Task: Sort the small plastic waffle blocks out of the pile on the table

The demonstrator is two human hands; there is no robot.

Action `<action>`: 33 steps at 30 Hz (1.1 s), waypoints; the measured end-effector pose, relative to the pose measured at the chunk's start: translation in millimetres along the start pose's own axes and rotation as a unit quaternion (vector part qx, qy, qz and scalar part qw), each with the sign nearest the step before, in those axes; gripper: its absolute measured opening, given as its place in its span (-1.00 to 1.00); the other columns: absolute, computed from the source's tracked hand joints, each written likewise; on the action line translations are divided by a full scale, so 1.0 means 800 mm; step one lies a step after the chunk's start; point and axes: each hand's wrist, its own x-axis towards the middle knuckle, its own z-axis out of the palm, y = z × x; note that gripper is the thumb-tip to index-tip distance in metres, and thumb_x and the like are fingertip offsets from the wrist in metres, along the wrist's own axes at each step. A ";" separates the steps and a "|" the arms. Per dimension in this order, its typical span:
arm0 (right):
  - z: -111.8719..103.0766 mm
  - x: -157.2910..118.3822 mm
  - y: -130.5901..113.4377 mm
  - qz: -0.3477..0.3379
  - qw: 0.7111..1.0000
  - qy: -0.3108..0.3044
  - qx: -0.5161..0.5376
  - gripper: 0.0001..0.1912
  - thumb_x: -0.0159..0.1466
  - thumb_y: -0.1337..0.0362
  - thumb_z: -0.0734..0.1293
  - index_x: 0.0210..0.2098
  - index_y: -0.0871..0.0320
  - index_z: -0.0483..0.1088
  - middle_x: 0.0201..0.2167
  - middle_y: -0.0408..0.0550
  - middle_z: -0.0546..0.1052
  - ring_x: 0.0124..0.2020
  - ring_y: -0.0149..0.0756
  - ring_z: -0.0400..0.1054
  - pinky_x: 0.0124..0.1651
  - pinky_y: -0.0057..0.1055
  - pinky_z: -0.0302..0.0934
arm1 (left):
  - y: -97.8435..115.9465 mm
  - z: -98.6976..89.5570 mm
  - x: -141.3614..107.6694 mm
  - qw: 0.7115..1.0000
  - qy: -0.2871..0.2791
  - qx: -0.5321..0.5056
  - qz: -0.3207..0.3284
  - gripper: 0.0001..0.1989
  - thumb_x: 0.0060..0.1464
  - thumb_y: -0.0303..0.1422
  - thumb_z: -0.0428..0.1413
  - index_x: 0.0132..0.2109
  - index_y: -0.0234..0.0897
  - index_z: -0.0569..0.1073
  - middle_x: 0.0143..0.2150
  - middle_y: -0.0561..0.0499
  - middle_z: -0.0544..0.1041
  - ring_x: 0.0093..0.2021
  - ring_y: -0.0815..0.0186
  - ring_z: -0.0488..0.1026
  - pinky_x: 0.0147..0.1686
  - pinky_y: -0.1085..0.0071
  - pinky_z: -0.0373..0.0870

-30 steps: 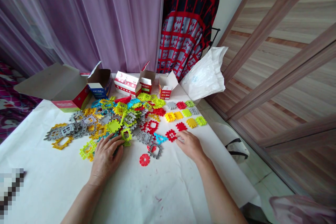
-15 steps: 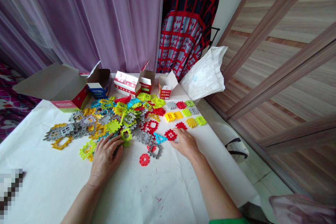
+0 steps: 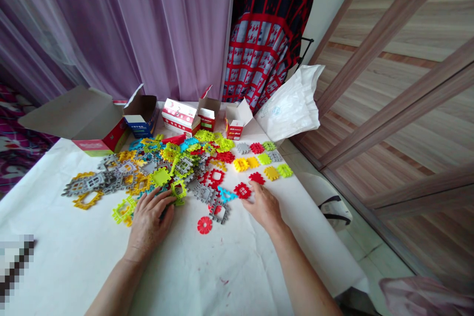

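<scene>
My left hand (image 3: 152,217) lies palm down at the near edge of a heap of plastic interlocking building pieces. Its fingers are stretched out by a lime-green frame piece (image 3: 179,190), and its fingertips partly hide the pieces under them. My right hand (image 3: 264,207) rests on the table with thumb and fingers apart. Just beyond it are a red window piece (image 3: 242,190) and a solid red piece (image 3: 256,178); contact with either is hard to make out. Between the hands lie a light-blue triangular piece (image 3: 226,194), a grey frame piece (image 3: 224,217) and a red flower-shaped disc (image 3: 204,225).
Several solid square pieces, including a yellow one (image 3: 271,173), are laid out near the right table edge. Open cardboard boxes, one of them blue (image 3: 141,126), line the back beside a white plastic bag (image 3: 291,108). White covering spreads over the table (image 3: 237,271).
The view has shifted very slightly. My right forearm's green sleeve has left the picture, and that hand has moved a little. My left hand stays on the heap, and the pieces look unmoved.
</scene>
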 end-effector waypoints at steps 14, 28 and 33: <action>-0.045 0.093 0.049 0.071 0.989 0.116 0.055 -0.38 0.21 0.11 0.43 0.23 0.05 0.31 0.04 -0.02 0.59 -0.08 -0.17 0.51 -0.03 -0.31 0.33 | -0.013 0.006 -0.004 0.999 0.021 0.013 0.035 -0.72 0.27 -0.16 0.02 -0.07 -0.06 0.59 0.02 -0.01 0.66 0.20 0.01 0.47 0.19 -0.01 0.35; -0.053 0.217 0.058 0.144 0.986 0.081 0.001 -0.34 0.27 0.05 0.41 0.30 0.12 0.26 0.13 0.06 0.57 0.14 -0.09 0.47 0.12 -0.29 0.31 | -0.017 0.010 -0.006 0.997 0.030 0.041 0.059 -0.73 0.27 -0.14 0.02 -0.06 -0.03 0.57 0.03 0.01 0.66 0.18 0.04 0.49 0.19 0.02 0.34; -0.056 0.221 0.056 0.144 0.987 0.060 -0.025 -0.32 0.29 0.04 0.40 0.31 0.15 0.24 0.13 0.10 0.57 0.15 -0.05 0.47 0.10 -0.24 0.33 | -0.018 0.009 -0.006 0.996 0.035 0.044 0.067 -0.74 0.27 -0.15 0.02 -0.05 -0.03 0.56 0.03 0.02 0.66 0.16 0.04 0.50 0.14 0.03 0.37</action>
